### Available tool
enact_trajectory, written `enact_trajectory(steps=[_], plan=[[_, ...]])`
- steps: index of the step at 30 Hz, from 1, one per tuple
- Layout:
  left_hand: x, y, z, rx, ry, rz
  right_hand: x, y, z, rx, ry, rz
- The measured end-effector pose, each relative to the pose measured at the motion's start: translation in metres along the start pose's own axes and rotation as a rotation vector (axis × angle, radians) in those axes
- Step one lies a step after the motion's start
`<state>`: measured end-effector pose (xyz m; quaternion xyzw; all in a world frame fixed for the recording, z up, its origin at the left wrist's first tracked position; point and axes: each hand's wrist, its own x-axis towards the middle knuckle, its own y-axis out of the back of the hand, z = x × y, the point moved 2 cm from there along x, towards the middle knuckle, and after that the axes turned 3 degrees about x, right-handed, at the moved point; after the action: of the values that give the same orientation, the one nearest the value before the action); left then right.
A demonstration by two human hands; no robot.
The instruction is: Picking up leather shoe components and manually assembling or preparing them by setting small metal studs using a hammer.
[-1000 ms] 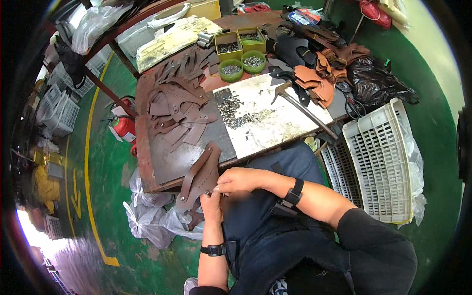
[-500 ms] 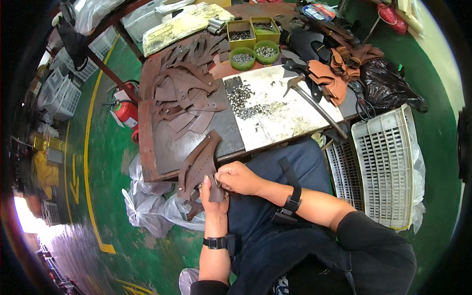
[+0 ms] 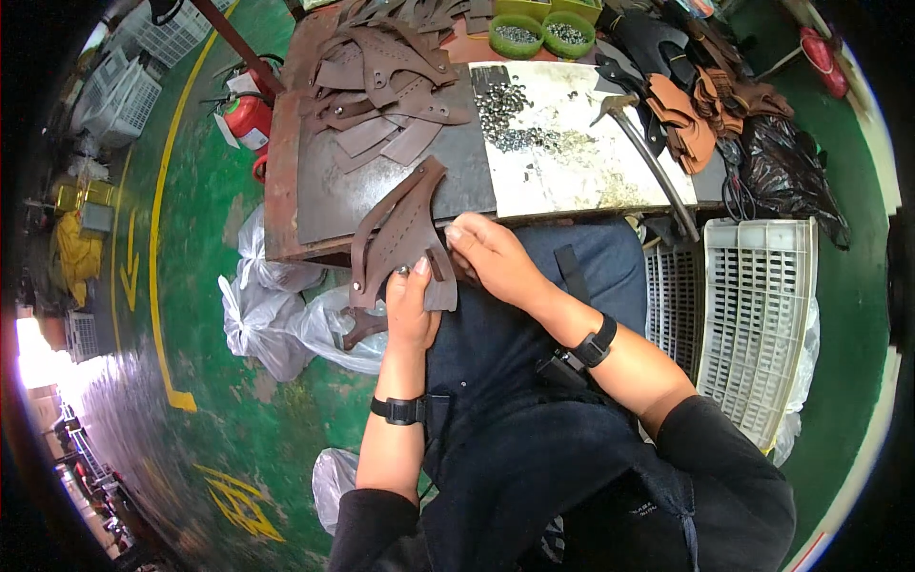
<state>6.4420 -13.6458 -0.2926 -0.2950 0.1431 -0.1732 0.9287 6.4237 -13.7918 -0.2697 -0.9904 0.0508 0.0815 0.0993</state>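
A dark brown leather piece point(image 3: 400, 234), cut in a curved shape with rows of small holes and a metal stud at its lower left, hangs over the table's front edge above my lap. My left hand point(image 3: 410, 310) grips its lower part, thumb on top. Just off the piece's right edge, my right hand point(image 3: 494, 255) is closed with fingers curled together; whatever they pinch is too small or hidden to make out. Beyond lie a stack of similar brown leather pieces point(image 3: 381, 81) and loose metal studs point(image 3: 505, 114).
A hammer point(image 3: 643, 157) lies across the right of a stained white board point(image 3: 572, 181). Green bowls point(image 3: 516, 40) of small metal parts stand behind. Orange-brown leather pieces point(image 3: 681, 119) are heaped at the right, above white plastic crates point(image 3: 758, 315). Plastic bags point(image 3: 262, 315) sit on the floor left.
The view has shifted, so the table sits higher in the picture. My right hand has come away from the leather piece's surface to just beside its right edge; my left keeps its grip.
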Motion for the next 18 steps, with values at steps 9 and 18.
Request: enact_trajectory(steps=[9,18], plan=[[-0.003,-0.003,0.0,0.054,0.039,0.019,-0.031,0.004,-0.039,-0.652,0.25,0.095],[0.0,0.011,0.002,0.15,0.132,-0.125,-0.016,0.005,-0.018,-0.509,0.283,-0.032]])
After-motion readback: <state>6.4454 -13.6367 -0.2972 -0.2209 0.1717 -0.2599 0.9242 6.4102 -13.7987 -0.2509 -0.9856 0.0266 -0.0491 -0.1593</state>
